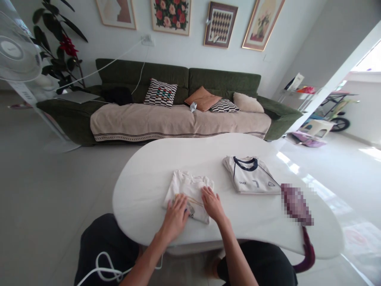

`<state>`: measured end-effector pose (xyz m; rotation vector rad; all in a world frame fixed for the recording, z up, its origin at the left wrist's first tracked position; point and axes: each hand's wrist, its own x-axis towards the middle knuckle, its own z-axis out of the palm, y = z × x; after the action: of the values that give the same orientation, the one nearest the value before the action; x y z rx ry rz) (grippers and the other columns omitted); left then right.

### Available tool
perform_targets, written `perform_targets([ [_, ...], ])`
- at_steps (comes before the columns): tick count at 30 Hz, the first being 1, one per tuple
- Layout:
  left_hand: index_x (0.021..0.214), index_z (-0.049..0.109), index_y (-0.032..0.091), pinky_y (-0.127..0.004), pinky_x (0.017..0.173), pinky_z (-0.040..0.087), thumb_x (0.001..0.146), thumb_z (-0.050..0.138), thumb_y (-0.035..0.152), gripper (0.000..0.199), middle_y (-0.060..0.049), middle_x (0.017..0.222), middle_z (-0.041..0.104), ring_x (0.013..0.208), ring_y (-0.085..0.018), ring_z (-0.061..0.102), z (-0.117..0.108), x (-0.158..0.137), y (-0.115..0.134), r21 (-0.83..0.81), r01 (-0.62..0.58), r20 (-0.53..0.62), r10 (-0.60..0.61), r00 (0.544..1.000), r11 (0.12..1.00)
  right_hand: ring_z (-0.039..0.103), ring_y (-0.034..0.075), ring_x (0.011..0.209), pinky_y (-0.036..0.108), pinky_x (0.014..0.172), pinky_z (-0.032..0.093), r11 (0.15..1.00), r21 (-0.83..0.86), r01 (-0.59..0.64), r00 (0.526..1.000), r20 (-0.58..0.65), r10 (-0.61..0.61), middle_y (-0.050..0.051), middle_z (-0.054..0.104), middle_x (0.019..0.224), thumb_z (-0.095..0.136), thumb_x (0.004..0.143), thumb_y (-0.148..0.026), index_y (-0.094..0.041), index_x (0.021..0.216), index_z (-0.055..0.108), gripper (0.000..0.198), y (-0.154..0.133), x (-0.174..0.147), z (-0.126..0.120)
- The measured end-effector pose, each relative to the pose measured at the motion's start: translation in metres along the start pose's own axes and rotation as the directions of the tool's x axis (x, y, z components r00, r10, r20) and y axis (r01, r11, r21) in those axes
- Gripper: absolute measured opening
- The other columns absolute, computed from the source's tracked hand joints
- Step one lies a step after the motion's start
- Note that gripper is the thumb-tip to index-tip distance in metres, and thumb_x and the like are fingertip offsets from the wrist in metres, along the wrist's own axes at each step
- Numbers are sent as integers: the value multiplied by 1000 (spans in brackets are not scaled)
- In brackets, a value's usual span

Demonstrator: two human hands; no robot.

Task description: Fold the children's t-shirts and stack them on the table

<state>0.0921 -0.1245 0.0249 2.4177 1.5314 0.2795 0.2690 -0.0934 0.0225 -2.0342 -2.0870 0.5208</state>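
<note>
A white T-shirt, folded into a rough rectangle, lies on the white table in front of me. Its lower part carries a printed picture, partly covered by my fingers. My left hand rests flat on the shirt's lower left part, fingers stretched out. On the shirt's right edge lies my right hand, its fingers extended and holding nothing. To the right sits a folded white jersey with a dark collar and a number on its front, apart from both hands.
At the table's right end lies a blurred-out purple object, with a dark red curved piece below it. A green sofa with cushions stands behind the table. A white fan is at left. A white cable loops over my leg.
</note>
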Motion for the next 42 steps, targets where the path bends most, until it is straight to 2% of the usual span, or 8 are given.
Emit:
perform_targets([
  [2,134,31,18,-55,100,24,89,26,33,48,-9,142,28,130,-26,24,-4,1,-20,99,200,2,-201,980,975,19,17,132,51,102,19,999,-41,-34,999,2,35,4,29,142,24,89,-21,-26,134,31,46,18,-4,1],
  [5,135,30,19,-58,98,23,88,28,33,48,-8,143,25,129,-27,25,-2,-9,-30,188,267,28,-277,960,945,19,15,132,51,102,17,996,-86,-13,1000,-2,13,3,27,142,26,87,-18,-27,136,27,49,29,-6,4],
  [9,131,37,24,-61,98,21,87,32,34,46,-6,140,33,126,-30,30,2,-35,-20,211,243,6,-250,968,947,23,17,130,52,100,20,997,-73,-12,1000,-5,11,5,31,141,29,85,-16,-27,134,30,50,36,-6,1],
  [13,117,54,27,-62,97,20,88,30,32,38,-6,126,51,121,-29,37,-6,-33,-9,166,248,-102,-233,967,955,43,19,117,40,95,33,998,24,57,998,-36,-56,7,52,124,36,83,-16,-23,116,54,38,44,6,-10],
  [16,124,47,24,-52,100,25,88,31,31,40,-8,136,40,127,-27,27,-7,-7,-3,113,115,-173,-95,980,987,52,16,102,29,90,37,994,45,98,992,-83,-94,8,60,110,34,83,-13,-18,107,59,35,43,34,-21],
  [19,131,35,34,-56,99,21,85,39,41,46,-4,145,22,131,-30,15,5,16,0,76,-34,-131,43,990,997,54,13,95,24,87,37,987,44,157,985,-74,-153,7,60,107,33,80,-7,-17,108,59,39,37,67,-31],
  [30,132,26,43,-62,97,15,83,38,51,51,2,147,11,132,-34,6,25,17,-5,100,-7,-156,23,988,995,54,12,77,20,70,39,934,-15,358,914,209,-347,2,61,89,53,66,-6,-18,87,65,27,42,111,-42],
  [42,133,23,42,-59,99,15,81,42,50,56,1,148,10,132,-34,8,22,17,-2,100,27,-163,-11,987,995,56,13,78,20,65,36,970,-148,190,972,170,-165,4,63,85,48,72,-10,-16,87,62,21,32,114,-43],
])
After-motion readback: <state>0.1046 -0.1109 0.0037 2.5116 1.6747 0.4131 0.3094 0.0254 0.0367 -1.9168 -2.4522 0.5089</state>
